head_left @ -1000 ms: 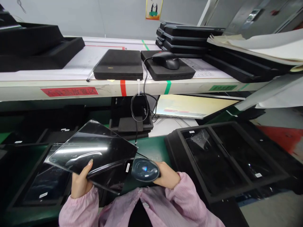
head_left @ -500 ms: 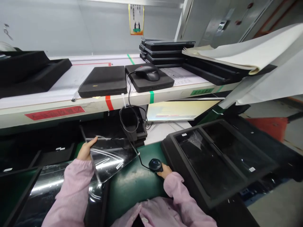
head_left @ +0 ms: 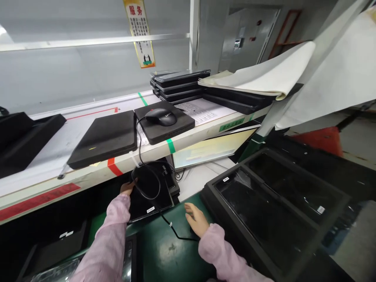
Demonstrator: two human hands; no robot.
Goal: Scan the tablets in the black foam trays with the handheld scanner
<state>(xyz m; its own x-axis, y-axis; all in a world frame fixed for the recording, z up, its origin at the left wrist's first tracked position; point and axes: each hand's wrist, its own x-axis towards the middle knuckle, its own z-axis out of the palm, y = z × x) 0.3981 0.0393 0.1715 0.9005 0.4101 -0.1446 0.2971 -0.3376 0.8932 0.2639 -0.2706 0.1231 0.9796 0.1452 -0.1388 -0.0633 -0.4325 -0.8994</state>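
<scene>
My left hand [head_left: 128, 188] grips the left edge of a glossy black panel [head_left: 140, 206] with a small white label. The panel lies tilted under the shelf, near a black foam tray, and a looped black cable [head_left: 160, 182] hangs in front of it. My right hand [head_left: 197, 220] is raised over the green mat [head_left: 167, 252], fingers spread, holding nothing. A black cord runs over the mat towards my right sleeve; whatever is at its end is hidden there.
A white shelf [head_left: 96, 172] crosses above, bearing foam pads, a black mouse [head_left: 161, 117] and stacked trays [head_left: 182, 84]. Below it stands a lit monitor [head_left: 211, 150]. On the right, a large foam tray [head_left: 217, 203] holds two dark panels. Another tray lies at lower left.
My left hand has carried the panel away from me and to the right, under the shelf. My right hand has let go of the corded black handheld device and opened. The view has shifted.
</scene>
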